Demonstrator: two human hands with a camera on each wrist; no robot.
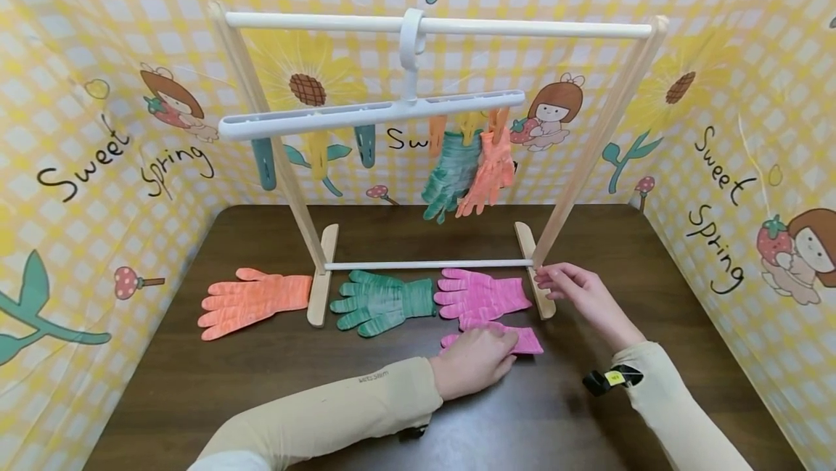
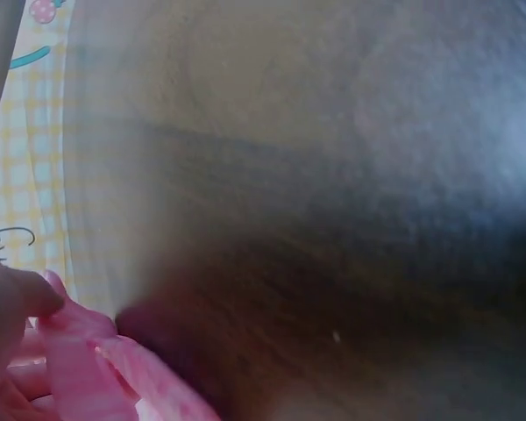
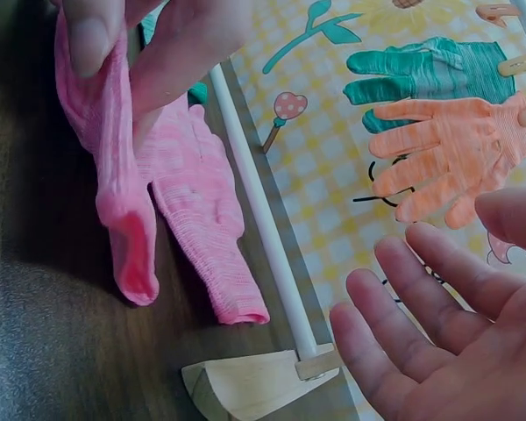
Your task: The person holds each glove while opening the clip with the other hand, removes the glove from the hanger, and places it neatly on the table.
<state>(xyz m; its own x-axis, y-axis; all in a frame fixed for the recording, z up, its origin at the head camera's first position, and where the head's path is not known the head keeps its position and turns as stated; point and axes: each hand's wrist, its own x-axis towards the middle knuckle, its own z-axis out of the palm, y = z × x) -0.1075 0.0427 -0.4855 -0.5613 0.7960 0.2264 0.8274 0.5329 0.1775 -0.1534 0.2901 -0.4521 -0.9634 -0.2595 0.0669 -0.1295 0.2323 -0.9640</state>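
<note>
Comparing our views, we see from the head mainly the cuff of the near soft pink knit glove (image 1: 527, 341), for the left hand (image 1: 475, 362) covers its middle; from the right wrist we see it side-on, drawn into a narrow fold with its ribbed cuff tipping down. The left wrist view gives us blurred pink cloth at its lower left. This glove is at the near right of the row on the dark brown wooden table (image 1: 196, 377); we cannot tell whether it is wholly lifted. Our left hand pinches it between thumb and fingers. Our right hand (image 1: 578, 293), farther right, is relaxed, its fingers loosely bent and slightly spread near the pale wooden rack foot (image 1: 545, 304).

Just beyond, a second pink knit glove (image 1: 483, 293) lies flat, with a green streaked knit glove (image 1: 385, 304) to its left and an orange knit glove (image 1: 257, 304) at the far left of the row. Farther off, we see a white plastic hanger (image 1: 313, 117) on the rack, clips holding another green glove (image 1: 451, 173) and another orange one (image 1: 494, 170) on its right half.
</note>
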